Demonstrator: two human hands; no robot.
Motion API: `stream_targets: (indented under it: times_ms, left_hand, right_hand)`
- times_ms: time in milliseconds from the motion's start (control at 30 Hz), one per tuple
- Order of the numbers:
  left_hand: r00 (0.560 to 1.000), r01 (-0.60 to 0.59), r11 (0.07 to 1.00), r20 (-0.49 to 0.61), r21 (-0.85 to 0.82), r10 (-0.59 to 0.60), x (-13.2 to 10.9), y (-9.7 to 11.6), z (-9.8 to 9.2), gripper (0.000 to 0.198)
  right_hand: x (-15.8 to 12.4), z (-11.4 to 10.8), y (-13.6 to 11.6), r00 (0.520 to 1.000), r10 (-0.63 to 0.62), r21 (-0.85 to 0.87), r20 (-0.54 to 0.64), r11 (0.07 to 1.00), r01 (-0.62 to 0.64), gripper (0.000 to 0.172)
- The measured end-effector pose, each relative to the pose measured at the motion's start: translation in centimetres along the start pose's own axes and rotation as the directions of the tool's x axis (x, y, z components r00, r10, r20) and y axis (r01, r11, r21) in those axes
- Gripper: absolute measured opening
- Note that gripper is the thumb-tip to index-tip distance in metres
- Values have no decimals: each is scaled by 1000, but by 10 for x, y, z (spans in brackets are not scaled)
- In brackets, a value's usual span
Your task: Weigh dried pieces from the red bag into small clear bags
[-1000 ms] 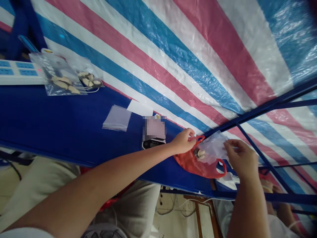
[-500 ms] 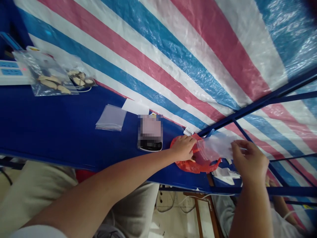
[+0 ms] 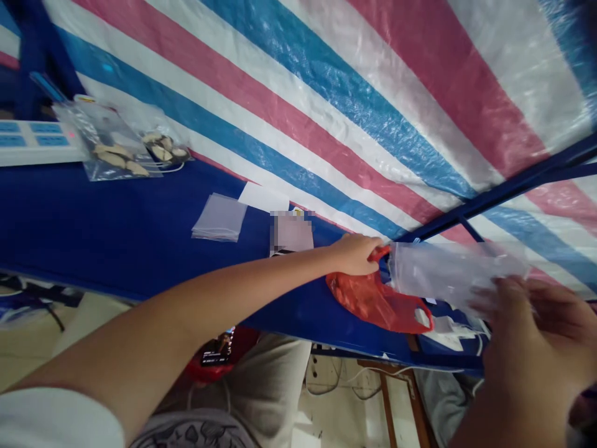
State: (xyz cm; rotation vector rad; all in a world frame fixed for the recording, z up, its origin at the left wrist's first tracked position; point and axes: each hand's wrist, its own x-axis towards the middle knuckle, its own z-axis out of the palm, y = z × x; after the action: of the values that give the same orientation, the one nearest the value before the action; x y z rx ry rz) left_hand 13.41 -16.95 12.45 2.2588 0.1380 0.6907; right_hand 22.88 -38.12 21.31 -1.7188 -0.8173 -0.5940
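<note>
My left hand (image 3: 357,254) grips the rim of a red plastic bag (image 3: 361,298) on the blue table. In my right hand (image 3: 536,317), raised at the right, is a clear plastic bag (image 3: 443,270), pinched near its right end and stretching left to just above the red bag. What the clear bag contains, if anything, I cannot make out. Left of the red bag stands a small scale (image 3: 293,233), blurred out on top and partly covered by my left forearm. A stack of clear plastic bags (image 3: 219,218) lies further left, beside a white sheet (image 3: 264,196).
At the far left are a power strip (image 3: 41,142) and clear bags of pale slices (image 3: 119,158). A striped tarp (image 3: 289,112) hangs behind the table, with a blue metal frame (image 3: 513,190) at right. A phone (image 3: 218,348) lies on my lap.
My right hand has drawn the clear bag up and to the right, out of the red bag. My left hand has lifted the red bag's rim slightly. The view has shifted a little.
</note>
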Motion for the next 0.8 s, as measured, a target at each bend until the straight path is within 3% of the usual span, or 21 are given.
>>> stream_targets:
  times_ms: [100,167,267,367,467,533,667,800]
  left_hand:
    - [984,107,917,-92,-384,-154,-34,1,-37,35]
    - [943,244,724,-17,-645,-333,-65,3,-48,42]
    - [877,362,337,194,-869,-440,-118,2,-46,50]
    - [861,361,150,266,-921,-434,-162,-1,-35,56]
    - [812,352,183,202,-918,-547,-188,-2,-31,54]
    - [762,366,258,129,-894,-634,-199,-4,-36,45]
    - [708,384,377,7,-843,-706,-217,-12,-54,34]
    - [662,398,446,-85,-801,-745,-241,-23,-71,31]
  right_hand:
    - [-19,13,-23,995,26,95,-92,995,-17,26]
    - [-34,21,-33,996,90,151,-20,985,-86,26]
    - [-59,37,-34,960,241,215,143,939,-268,28]
    - [-90,60,-24,856,389,318,340,809,-494,30]
    - [-126,85,-16,696,509,354,506,613,-706,36]
    - [-148,97,-17,622,557,342,551,529,-777,40]
    - [-173,111,-29,584,573,374,575,451,-810,40]
    - [-167,121,-33,588,568,398,576,434,-809,43]
